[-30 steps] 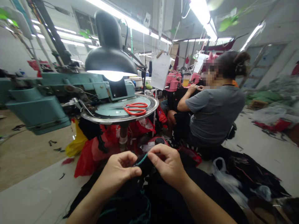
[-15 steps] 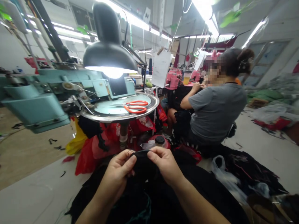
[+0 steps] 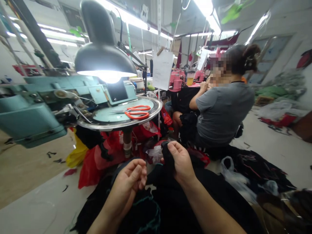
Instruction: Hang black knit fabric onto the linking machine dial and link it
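Note:
My right hand (image 3: pixel 182 164) pinches a bunched edge of black knit fabric (image 3: pixel 167 157) between thumb and fingers, raised above my lap. To its left and slightly lower, my left hand (image 3: pixel 130 178) is closed with thumb and fingertips together; what it holds, if anything, is too small to make out. The two hands are apart. More black cloth (image 3: pixel 209 195) covers my lap beneath both hands, with loose teal thread (image 3: pixel 157 211) lying on it.
A teal machine with a round metal-rimmed plate (image 3: pixel 156 113) stands ahead on the left. Red-handled scissors (image 3: pixel 137 112) rest on it under a lit black lamp (image 3: pixel 104 58). A co-worker in a grey shirt (image 3: pixel 221 110) sits to the right. Red bags (image 3: pixel 90 165) lie below the plate.
The hands were level, stretching a black fabric edge between them. Now they have separated; my right hand has risen with the fabric, and my left has dropped slightly. The view has shifted a little right.

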### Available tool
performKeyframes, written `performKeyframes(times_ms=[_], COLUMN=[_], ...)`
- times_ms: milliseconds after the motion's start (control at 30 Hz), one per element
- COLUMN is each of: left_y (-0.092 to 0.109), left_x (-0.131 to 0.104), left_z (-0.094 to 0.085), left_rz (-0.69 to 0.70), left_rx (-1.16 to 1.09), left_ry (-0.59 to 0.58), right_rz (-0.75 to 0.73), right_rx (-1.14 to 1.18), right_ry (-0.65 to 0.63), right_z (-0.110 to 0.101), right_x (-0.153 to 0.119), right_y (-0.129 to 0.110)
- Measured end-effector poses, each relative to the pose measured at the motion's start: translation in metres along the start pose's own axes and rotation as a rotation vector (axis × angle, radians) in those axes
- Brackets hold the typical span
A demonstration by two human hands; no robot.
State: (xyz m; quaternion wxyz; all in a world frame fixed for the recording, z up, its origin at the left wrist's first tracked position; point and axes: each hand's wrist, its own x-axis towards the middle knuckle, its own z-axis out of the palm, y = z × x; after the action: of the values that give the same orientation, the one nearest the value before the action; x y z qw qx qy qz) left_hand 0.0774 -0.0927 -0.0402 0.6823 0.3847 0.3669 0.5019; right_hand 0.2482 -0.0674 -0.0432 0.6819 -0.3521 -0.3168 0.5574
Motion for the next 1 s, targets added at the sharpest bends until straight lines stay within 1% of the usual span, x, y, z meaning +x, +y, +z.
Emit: performKeyframes(times_ms=[67,167,200,267,333,367,433,467,533,567,600,667,767,833,900,1000], left_y=[-0.002,-0.003,-0.002,0.002,0.006,0.008,0.008,0.007,0.005,0.005,0.005,0.007,0.012,0.014,0.014,0.013], left_x=[0.005,0.011,0.012,0.011,0.009,0.009,0.009,0.009,0.01,0.01,0.01,0.009,0.007,0.006,0.006,0.007], left_z=[0.002,0.008,0.009,0.011,0.012,0.012,0.012,0.012,0.01,0.009,0.009,0.008,0.007,0.006,0.006,0.008], left_rz=[0.062,0.059,0.05,0.032,0.0,-0.018,-0.029,-0.022,0.017,0.035,0.04,0.006,-0.088,-0.116,-0.127,-0.117], left_rx=[0.088,0.133,0.108,0.022,-0.073,-0.109,-0.143,-0.129,-0.018,0.058,0.124,0.18,0.115,0.084,0.072,-0.005], left_ry=[0.002,-0.046,-0.045,-0.039,-0.066,-0.08,-0.059,-0.031,0.024,0.037,0.034,-0.006,-0.069,-0.075,-0.068,-0.02], right_rz=[-0.091,-0.171,-0.18,-0.173,-0.151,-0.135,-0.077,-0.029,0.08,0.12,0.144,0.176,0.249,0.283,0.271,0.256], right_rx=[-0.132,-0.294,-0.313,-0.315,-0.304,-0.298,-0.277,-0.256,-0.216,-0.2,-0.174,-0.09,0.078,0.13,0.147,0.16], right_ry=[-0.069,-0.166,-0.169,-0.137,-0.104,-0.106,-0.152,-0.194,-0.293,-0.331,-0.34,-0.286,-0.183,-0.178,-0.181,-0.191], right_z=[-0.002,-0.003,-0.005,-0.009,-0.013,-0.014,-0.013,-0.012,-0.007,-0.005,-0.003,0.001,0.004,0.006,0.008,0.01], right_x=[-0.008,-0.018,-0.019,-0.02,-0.019,-0.018,-0.019,-0.019,-0.02,-0.02,-0.02,-0.019,-0.017,-0.017,-0.018,-0.022], right_y=[0.003,0.005,0.005,0.004,0.002,0.001,0.0,-0.001,-0.001,-0.002,-0.002,-0.004,-0.005,-0.005,-0.004,0.0])
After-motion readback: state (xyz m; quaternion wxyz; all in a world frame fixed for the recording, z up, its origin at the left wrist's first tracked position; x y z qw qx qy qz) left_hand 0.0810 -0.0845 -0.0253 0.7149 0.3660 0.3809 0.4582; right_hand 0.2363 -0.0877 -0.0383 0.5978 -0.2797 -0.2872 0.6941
